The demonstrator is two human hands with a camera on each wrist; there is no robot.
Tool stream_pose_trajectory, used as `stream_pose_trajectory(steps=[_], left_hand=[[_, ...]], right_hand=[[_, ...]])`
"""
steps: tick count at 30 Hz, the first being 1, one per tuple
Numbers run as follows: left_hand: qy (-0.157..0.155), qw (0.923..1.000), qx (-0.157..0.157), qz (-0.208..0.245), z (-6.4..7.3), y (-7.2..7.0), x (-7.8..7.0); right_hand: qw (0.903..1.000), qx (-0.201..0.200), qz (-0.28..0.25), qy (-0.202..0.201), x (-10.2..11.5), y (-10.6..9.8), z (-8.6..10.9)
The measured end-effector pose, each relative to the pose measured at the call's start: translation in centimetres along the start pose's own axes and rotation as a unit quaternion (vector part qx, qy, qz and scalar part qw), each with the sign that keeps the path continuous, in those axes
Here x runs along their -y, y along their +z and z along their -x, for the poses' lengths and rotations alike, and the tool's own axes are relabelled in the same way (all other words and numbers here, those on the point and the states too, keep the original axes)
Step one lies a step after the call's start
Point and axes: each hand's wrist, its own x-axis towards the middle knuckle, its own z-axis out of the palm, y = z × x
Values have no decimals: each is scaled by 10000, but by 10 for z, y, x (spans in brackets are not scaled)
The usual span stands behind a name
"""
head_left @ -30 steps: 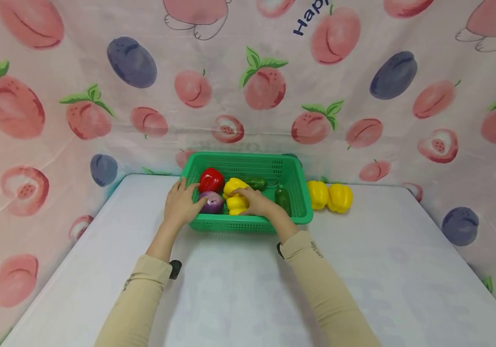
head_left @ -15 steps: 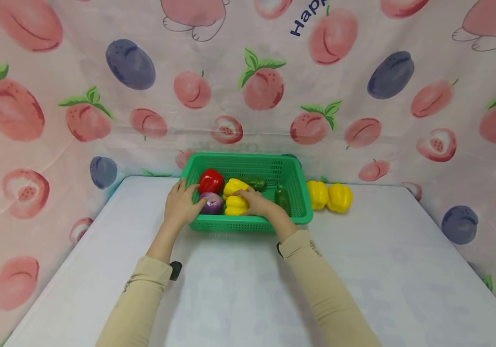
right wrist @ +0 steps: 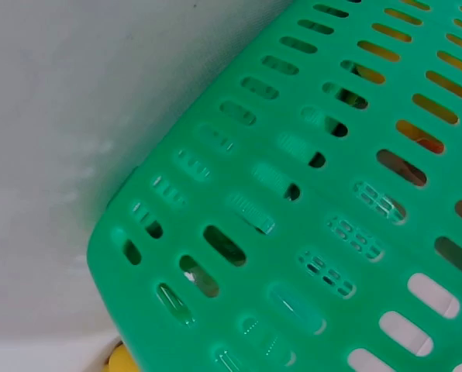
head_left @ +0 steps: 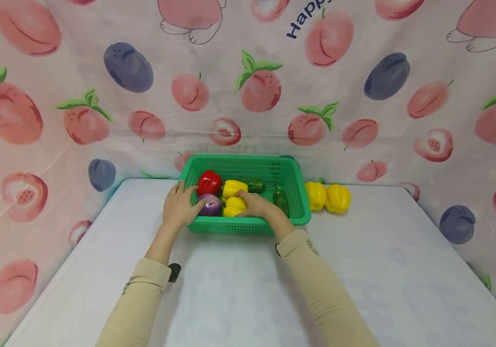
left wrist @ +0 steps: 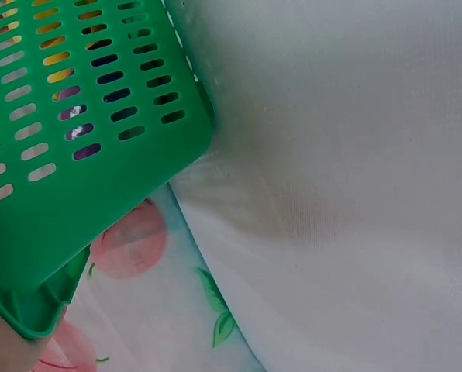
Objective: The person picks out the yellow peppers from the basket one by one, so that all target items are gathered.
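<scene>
The green plastic basket (head_left: pixel 248 225) stands at the back of the table. My left hand (head_left: pixel 177 207) rests over its left rim, fingers and thumb extended inward near a red bell pepper (head_left: pixel 209 183) and a round purple vegetable (head_left: pixel 210 205). Inside the basket, my right hand (head_left: pixel 256 205) grips the front yellow bell pepper (head_left: pixel 234 207) between thumb and fingers. A second yellow bell pepper (head_left: pixel 233 189) lies just behind it. Both wrist views mostly show the slotted wall of the basket (left wrist: pixel 99 178); the right hand's fingertips are partly hidden.
Dark green vegetables lie in the basket, one at the back (head_left: pixel 254 186) and one at the right (head_left: pixel 280 201). Right of the basket, two yellow bell peppers (head_left: pixel 316 196) (head_left: pixel 338 198) sit on the white table (head_left: pixel 230 284). A fruit-print cloth (head_left: pixel 226 96) hangs behind.
My right fingers have drawn off the rear yellow bell pepper toward the front one, and the rear one now shows more fully. My left hand stays on the rim. The head view has shifted slightly.
</scene>
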Motion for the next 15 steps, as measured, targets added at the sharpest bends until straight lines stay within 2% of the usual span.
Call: stream_pose_trajectory(steps=[15], left_hand=[[30,10000,-44,-69,0,-1,0]], right_hand=[[9974,-465,-554,16,-1,-2,-1]])
